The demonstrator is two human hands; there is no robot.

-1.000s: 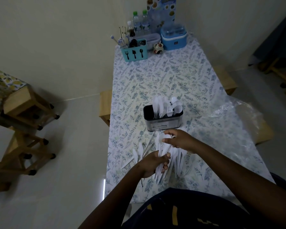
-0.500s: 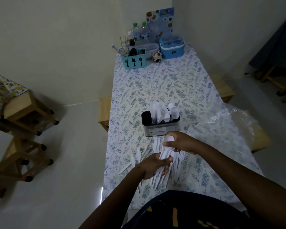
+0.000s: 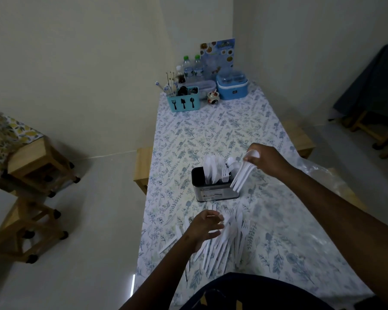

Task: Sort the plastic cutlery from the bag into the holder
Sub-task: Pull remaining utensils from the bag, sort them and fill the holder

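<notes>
Task apparently about midway: the holder (image 3: 214,190) is already carrying upright pieces, the right hand (image 3: 264,161) is pinching a bundle of spoons (image 3: 241,177) at its right rim, and the left hand (image 3: 205,227), fingers loosely spread, is hovering over the unsorted pile (image 3: 230,239) lying just before the holder.

left hand (image 3: 203,227), fingers blurred, covers part of the pile (image 3: 231,241). spoons (image 3: 242,175) in the right hand (image 3: 267,159) cross the rim of the holder (image 3: 197,183); inside or outside, cannot tell. holder label (image 3: 212,193) too small to read. right arm (image 3: 336,211) hides part of the bag (image 3: 321,174).
</notes>
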